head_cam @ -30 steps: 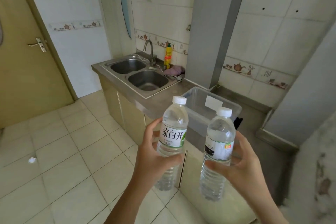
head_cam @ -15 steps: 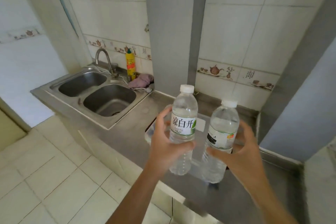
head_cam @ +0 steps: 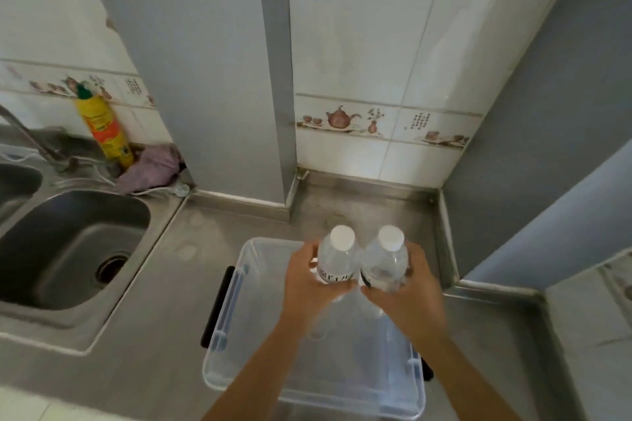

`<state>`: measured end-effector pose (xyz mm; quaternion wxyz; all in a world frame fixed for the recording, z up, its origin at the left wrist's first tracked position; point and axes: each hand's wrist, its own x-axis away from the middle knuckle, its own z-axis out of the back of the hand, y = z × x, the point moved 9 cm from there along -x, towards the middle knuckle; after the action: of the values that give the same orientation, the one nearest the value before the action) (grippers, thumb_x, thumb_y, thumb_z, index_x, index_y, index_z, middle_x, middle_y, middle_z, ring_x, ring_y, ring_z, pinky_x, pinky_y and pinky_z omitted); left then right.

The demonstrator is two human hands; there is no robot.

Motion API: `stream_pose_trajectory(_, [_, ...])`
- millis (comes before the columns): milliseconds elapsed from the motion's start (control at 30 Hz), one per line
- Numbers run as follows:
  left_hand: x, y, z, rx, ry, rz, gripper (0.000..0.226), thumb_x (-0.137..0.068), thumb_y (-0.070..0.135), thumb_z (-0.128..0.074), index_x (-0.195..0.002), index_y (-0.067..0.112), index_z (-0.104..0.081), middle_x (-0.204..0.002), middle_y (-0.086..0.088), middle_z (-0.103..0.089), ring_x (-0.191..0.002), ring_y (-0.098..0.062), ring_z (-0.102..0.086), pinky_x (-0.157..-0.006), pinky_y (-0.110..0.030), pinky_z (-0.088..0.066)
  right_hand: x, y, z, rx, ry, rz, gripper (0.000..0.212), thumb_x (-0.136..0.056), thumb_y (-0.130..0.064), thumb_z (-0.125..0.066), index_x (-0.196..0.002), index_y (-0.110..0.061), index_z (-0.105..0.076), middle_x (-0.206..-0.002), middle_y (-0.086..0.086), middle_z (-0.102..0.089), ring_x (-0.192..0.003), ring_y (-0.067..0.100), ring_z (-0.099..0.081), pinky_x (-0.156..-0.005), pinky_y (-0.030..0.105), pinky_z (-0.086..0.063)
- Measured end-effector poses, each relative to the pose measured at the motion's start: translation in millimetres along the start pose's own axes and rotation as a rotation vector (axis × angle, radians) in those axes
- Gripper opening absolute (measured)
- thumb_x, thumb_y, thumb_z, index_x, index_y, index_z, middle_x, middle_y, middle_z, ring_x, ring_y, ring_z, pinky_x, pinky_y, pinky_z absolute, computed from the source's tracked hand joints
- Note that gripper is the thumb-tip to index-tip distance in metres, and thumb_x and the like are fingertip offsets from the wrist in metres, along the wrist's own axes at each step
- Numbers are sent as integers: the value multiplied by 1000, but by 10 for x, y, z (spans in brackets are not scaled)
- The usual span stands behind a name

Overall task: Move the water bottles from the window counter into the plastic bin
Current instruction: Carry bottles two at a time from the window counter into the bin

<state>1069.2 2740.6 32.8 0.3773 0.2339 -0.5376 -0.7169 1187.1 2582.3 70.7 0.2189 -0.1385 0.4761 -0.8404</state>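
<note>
Your left hand (head_cam: 309, 284) and right hand (head_cam: 407, 287) each gripped a water bottle (head_cam: 337, 258) over the plastic bin (head_cam: 227, 335). Both were best lowered upright toward its far edge

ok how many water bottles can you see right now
2. One water bottle is gripped in the left hand, the other water bottle in the right hand, side by side and upright over the clear plastic bin. None visible elsewhere.

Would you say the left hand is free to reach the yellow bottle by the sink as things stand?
Probably not yet: the left hand grips a water bottle over the plastic bin. The counter path toward the yellow bottle looks open otherwise.
</note>
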Motion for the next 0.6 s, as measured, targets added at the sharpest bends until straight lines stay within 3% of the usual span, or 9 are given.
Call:
stream_pose_trajectory(100, [-38,-79,-106,-3,-39,-15,69,-44,13,-97,-98,32,-58,-92,16,-63,-86,8,-62,-69,-5,-44,-10,167,-53,122,28,-17,75,-54,-28,-88,-113,-36,-44,-98,-14,-57,-93,17,-61,-79,37,-53])
stream_pose_trajectory(233, [-69,-144,-174,-4,-38,-90,80,-41,5,-96,-99,40,-53,-105,14,-55,-95,5,-58,-77,-6,-45,-40,249,-67,234,99,38,71,-49,-33,-88,-110,-24,-53,-102,-10,-59,-100,20,-58,-79,40,-54])
stream_pose_trajectory(367, [-126,-146,-240,-11,-95,-115,80,-42,13,-94,-103,41,-52,-110,14,-53,-100,7,-56,-79,-5,-44,-45,204,-47,271,151,54,72,-47,-22,-92,-110,-15,-58,-104,0,-60,-106,26,-51,-79,32,-42])
stream_pose_trajectory(467, [-160,-133,-281,-23,-147,-143,77,-45,22,-92,-106,42,-49,-111,16,-53,-102,6,-55,-81,-7,-45,-89,188,-25,376,172,92,77,-42,-28,-93,-107,-14,-55,-104,6,-59,-98,29,-53,-83,35,-39])
stream_pose_trajectory(600, [-158,-162,-377,-103,-246,-155,83,-48,42,-86,-121,33,-46,-117,14,-51,-111,-1,-51,-87,-8,-40,-129,290,-39,413,91,16,84,-48,-33,-90,-120,-15,-50,-119,7,-52,-111,29,-47,-93,38,-38])
